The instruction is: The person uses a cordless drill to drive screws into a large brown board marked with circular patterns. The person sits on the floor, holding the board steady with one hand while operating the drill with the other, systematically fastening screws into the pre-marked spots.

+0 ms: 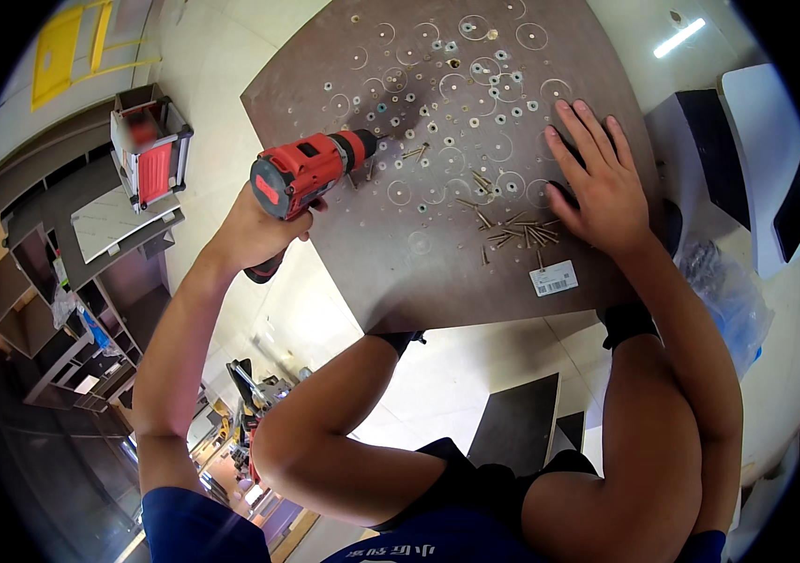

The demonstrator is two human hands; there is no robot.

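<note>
My left hand (259,230) grips a red and black cordless drill (301,174) by its handle, with the chuck toward the middle of the brown board (372,272). Whether the drill's tip touches the board I cannot tell. My right hand (604,192) lies flat on the board's right side, fingers spread. Between the hands lies a loose pile of brass-coloured screws (527,228), with a few more scattered toward the drill. A white label (553,279) sits near the board's close edge. Many small holes and scribed circles mark the board's surface.
At the left stand a red and grey tool box (149,159) and dark shelving (53,272) with assorted items. To the right are a clear plastic bag (724,291) and a white surface bearing a black phone-like slab (797,206). A dark panel (513,422) lies below, between my legs.
</note>
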